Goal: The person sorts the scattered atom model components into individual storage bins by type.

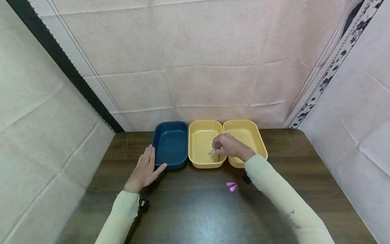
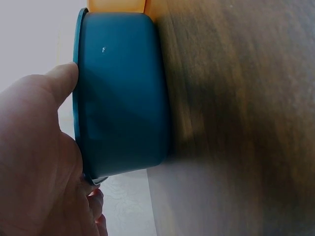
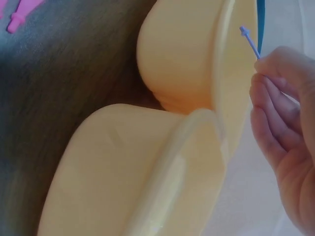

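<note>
My right hand [image 1: 233, 147] is over the middle yellow bin [image 1: 204, 165], near its right wall. Thumb and fingertips pinch a thin purple stick [image 3: 250, 41] with a small knobbed end; what it belongs to cannot be told. My left hand [image 1: 144, 171] rests at the left front corner of the blue bin [image 1: 169, 166]. Its fingers lie straight along the left side, and in the left wrist view the thumb [image 2: 64, 81] touches the rim. Two small pink pieces [image 1: 233, 187] with teardrop-shaped ends lie on the table in front of the yellow bins.
The second yellow bin [image 1: 259, 140] stands to the right, partly under my right wrist. All three bins sit side by side along the back of the dark wooden table [image 1: 189, 206]. Pale cloth [image 1: 213, 81] hangs behind the table and along both sides.
</note>
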A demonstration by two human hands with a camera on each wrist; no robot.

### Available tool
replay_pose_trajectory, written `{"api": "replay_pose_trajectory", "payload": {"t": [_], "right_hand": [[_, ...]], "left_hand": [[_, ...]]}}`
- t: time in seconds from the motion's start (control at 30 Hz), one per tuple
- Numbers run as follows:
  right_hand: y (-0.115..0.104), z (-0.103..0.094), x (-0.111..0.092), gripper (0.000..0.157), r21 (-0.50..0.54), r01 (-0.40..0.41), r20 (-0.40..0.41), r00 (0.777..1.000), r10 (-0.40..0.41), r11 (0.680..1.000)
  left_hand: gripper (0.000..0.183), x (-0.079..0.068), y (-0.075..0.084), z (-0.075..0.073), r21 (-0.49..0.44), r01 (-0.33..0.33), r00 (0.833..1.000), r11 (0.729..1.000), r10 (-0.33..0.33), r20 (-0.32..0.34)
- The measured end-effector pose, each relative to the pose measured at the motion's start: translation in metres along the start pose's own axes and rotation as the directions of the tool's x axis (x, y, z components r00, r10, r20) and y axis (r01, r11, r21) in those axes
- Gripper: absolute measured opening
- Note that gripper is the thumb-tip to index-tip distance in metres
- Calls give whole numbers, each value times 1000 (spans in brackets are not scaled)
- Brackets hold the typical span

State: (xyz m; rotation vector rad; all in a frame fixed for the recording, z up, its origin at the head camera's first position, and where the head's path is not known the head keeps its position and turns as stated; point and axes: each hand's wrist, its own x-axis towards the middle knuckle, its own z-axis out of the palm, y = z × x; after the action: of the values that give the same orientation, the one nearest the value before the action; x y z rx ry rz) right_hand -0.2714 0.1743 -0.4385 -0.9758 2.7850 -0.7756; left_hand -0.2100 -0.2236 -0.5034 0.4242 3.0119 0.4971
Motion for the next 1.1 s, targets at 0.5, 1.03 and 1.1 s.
{"api": "replay_pose_trajectory", "payload": {"t": [0.5, 1.03, 1.1], "right_hand": [[-6, -24, -35, 22, -118, 31, -64, 997, -38, 993], [-20, -25, -87, 16, -136, 170, 7, 985, -170, 976], [-20, -20, -93, 16, -137, 182, 26, 983, -180, 974]], "left_hand": [[104, 1, -2, 0, -7, -1, 1000, 1000, 1, 2], [104, 2, -3, 2, -14, -2, 1000, 1000, 2, 5], [104, 2, -3, 2, -12, -2, 1000, 1000, 3, 4]]}}
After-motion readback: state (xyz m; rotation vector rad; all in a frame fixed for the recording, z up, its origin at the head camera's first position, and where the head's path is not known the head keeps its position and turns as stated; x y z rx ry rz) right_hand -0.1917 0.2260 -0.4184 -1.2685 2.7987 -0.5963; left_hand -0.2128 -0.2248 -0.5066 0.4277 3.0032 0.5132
